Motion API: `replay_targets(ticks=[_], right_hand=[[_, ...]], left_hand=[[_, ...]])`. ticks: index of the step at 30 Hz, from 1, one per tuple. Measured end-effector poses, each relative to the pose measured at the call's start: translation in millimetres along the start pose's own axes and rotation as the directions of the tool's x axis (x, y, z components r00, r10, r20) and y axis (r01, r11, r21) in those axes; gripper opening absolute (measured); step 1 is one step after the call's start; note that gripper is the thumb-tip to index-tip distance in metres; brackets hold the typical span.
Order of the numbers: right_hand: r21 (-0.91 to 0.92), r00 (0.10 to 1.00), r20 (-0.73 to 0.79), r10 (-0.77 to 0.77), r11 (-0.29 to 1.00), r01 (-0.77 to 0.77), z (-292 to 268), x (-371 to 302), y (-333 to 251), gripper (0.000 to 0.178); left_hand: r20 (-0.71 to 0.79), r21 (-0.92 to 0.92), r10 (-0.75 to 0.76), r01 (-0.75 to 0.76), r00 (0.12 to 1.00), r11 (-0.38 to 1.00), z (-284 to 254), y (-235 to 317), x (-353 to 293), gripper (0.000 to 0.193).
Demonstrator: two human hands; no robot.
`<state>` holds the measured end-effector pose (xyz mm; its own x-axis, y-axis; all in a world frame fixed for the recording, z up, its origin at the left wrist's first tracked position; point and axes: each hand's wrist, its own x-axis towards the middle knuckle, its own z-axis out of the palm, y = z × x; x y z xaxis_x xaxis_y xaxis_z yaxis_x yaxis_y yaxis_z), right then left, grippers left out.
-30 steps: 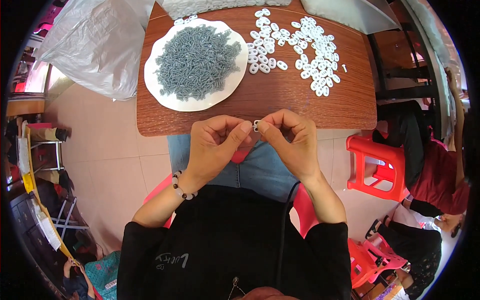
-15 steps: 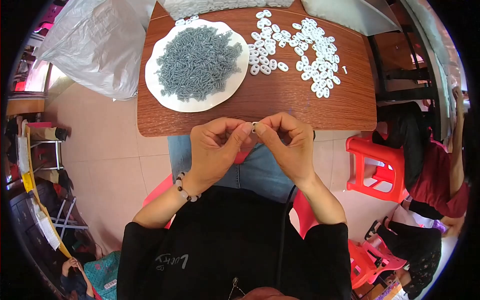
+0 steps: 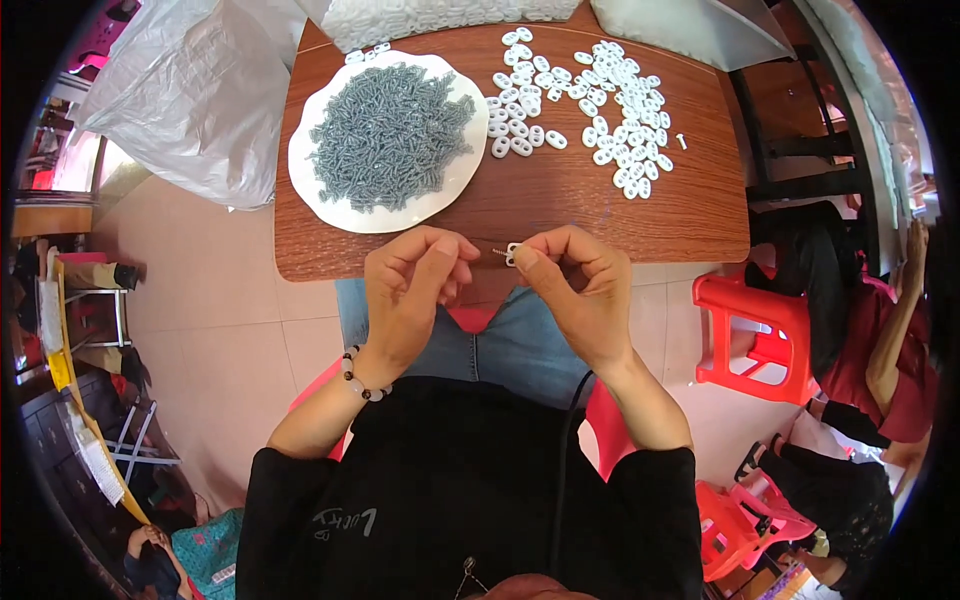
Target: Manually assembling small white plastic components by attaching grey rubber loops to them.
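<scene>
R hand (image 3: pixel 580 295) pinches a small white piece (image 3: pixel 512 256) btwn thumb & finger, just past the near edge of the table (image 3: pixel 650 225), abt mid-width; a thin screw (image 3: pixel 499 252) sticks out of it to the left. L hand (image 3: pixel 405 295) is apart from R hand, just left of the screw tip, fingers curled w/ thumb close to them; can't tell if anything's in there. Bead bracelet (image 3: pixel 350 375) on the L wrist. Far left on the table: white plate (image 3: pixel 306 170) w/ wavy rim, heaped w/ grey plugs (image 3: pixel 390 135). Right of it, a smaller group of white pcs (image 3: pixel 499 147), then a bigger pile (image 3: pixel 622 160) farther right, w/ a white pin (image 3: pixel 682 141) lying just beside it. Red stool (image 3: pixel 770 302) on the floor, right of the table.
</scene>
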<state>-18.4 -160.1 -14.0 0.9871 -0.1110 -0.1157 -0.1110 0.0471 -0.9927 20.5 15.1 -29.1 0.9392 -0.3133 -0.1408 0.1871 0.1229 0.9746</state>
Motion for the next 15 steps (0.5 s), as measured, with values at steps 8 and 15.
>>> replay_targets(ticks=[8, 15], right_hand=[[-0.009, 1.0, 0.006, -0.018, 1.0, 0.018, -5, 0, -1, 0.009], [-0.028, 1.0, 0.021, -0.02, 0.999, 0.021, -4, 1, 1, 0.009]], left_hand=[[-0.004, 0.063, 0.045, -0.045, 0.999, 0.997, 11, 1, 1, 0.022], [0.03, 0.04, 0.082, -0.084, 0.996, 0.996, 7, -3, 2, 0.014]])
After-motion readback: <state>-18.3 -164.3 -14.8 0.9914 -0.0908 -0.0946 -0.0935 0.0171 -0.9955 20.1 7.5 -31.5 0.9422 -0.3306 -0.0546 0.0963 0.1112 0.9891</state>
